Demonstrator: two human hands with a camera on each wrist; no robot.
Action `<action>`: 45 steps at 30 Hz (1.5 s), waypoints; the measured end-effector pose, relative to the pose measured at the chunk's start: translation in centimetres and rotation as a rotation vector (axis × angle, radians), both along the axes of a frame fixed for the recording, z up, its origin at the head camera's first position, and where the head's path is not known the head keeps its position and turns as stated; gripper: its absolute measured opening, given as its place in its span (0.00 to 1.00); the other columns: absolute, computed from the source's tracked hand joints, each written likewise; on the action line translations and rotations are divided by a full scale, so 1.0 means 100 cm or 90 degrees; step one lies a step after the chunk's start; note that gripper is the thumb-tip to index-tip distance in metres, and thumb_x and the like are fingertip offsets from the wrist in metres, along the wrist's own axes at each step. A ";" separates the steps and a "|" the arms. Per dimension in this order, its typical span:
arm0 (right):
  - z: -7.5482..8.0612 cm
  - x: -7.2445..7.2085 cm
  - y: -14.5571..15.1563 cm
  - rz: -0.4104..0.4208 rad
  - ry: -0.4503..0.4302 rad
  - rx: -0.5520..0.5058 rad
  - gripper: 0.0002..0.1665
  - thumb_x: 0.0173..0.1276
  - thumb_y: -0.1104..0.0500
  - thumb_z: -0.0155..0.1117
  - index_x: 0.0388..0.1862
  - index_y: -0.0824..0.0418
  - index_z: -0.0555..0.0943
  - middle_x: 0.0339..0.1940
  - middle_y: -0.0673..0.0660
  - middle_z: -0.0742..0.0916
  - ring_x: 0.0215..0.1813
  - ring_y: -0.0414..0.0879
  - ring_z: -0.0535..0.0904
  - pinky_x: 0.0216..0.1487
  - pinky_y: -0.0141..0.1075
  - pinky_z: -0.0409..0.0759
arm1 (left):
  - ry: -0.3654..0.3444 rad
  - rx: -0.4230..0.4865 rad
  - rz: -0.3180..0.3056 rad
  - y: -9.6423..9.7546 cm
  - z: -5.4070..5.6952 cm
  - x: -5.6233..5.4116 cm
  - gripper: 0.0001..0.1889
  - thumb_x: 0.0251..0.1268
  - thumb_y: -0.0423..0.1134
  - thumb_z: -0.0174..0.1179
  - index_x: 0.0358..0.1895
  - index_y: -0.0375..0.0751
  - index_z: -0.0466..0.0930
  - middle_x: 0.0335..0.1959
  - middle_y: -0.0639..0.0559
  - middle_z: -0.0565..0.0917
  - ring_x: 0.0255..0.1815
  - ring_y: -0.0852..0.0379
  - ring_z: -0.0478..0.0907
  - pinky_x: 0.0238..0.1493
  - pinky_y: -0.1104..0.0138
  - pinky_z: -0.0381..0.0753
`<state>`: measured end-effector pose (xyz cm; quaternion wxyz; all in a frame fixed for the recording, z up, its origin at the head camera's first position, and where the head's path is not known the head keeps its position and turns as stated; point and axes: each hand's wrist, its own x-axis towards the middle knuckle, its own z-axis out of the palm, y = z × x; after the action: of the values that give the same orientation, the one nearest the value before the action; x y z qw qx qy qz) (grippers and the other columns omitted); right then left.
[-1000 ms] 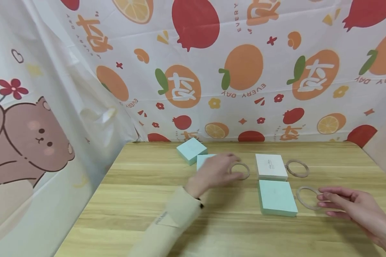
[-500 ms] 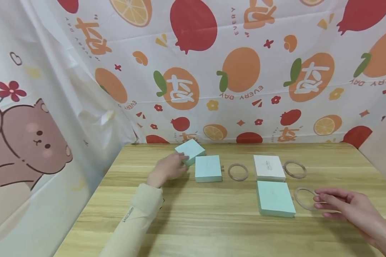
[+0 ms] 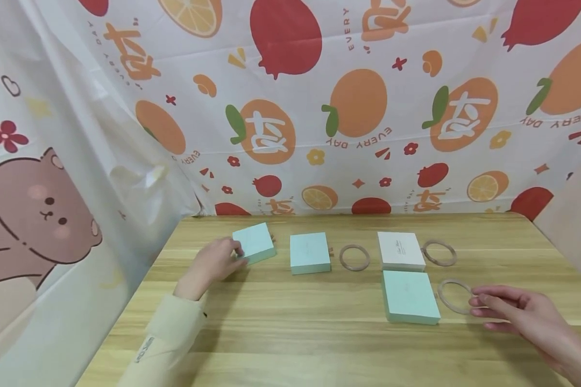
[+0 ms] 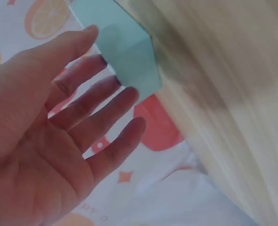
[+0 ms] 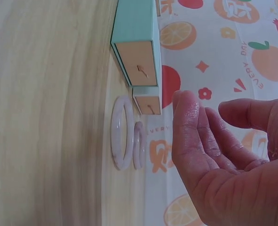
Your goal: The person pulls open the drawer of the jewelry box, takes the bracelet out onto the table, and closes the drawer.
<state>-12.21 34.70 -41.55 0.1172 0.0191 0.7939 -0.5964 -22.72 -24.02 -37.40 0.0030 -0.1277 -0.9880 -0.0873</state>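
My left hand [image 3: 213, 264] grips the left corner of a mint-green drawer-type box [image 3: 253, 241], its thumb and fingertips against the edges. The left wrist view shows part of this box [image 4: 124, 44] at the fingertips. My right hand [image 3: 523, 312] hovers beside a pale bangle [image 3: 442, 305], fingers gently bent and holding nothing. In the right wrist view that bangle [image 5: 116, 134] lies apart from the hand. A mint-green box [image 3: 411, 298] lies left of that bangle.
A second mint-green box [image 3: 310, 251] and another bangle [image 3: 354, 270] lie mid-table. Behind on the right are a white box [image 3: 399, 250] and a third bangle [image 3: 440, 264]. A fruit-printed cloth [image 3: 341, 177] hangs at the table's back edge.
My left hand has left the middle bangle, reached the back-left mint-green box, and drawn it left and forward, turning it, away from its neighbour. My right hand stays beside the front bangle.
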 end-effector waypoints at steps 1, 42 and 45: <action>0.000 0.000 -0.001 0.002 0.001 -0.003 0.14 0.81 0.58 0.55 0.54 0.47 0.86 0.45 0.43 0.92 0.46 0.41 0.91 0.44 0.39 0.89 | 0.002 -0.005 -0.005 -0.002 0.000 0.004 0.07 0.63 0.37 0.71 0.38 0.38 0.87 0.38 0.44 0.86 0.34 0.51 0.79 0.41 0.54 0.82; 0.005 -0.028 -0.212 0.275 0.005 -0.036 0.14 0.74 0.61 0.63 0.50 0.71 0.84 0.36 0.61 0.90 0.37 0.47 0.88 0.37 0.34 0.87 | -0.016 0.059 -0.220 0.035 -0.003 0.070 0.23 0.45 0.51 0.81 0.47 0.53 0.89 0.62 0.43 0.83 0.59 0.42 0.82 0.56 0.51 0.83; 0.003 -0.030 -0.229 0.288 0.016 -0.016 0.13 0.74 0.60 0.63 0.48 0.70 0.85 0.34 0.59 0.91 0.35 0.46 0.88 0.34 0.32 0.85 | -0.037 0.074 -0.232 0.040 -0.004 0.078 0.23 0.46 0.51 0.81 0.48 0.54 0.89 0.64 0.45 0.81 0.61 0.43 0.81 0.58 0.50 0.82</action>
<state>-15.20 11.81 -41.28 0.2385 -0.1685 0.7716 -0.5651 -14.94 -20.01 -37.77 -0.0342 -0.3012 -0.9415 -0.1470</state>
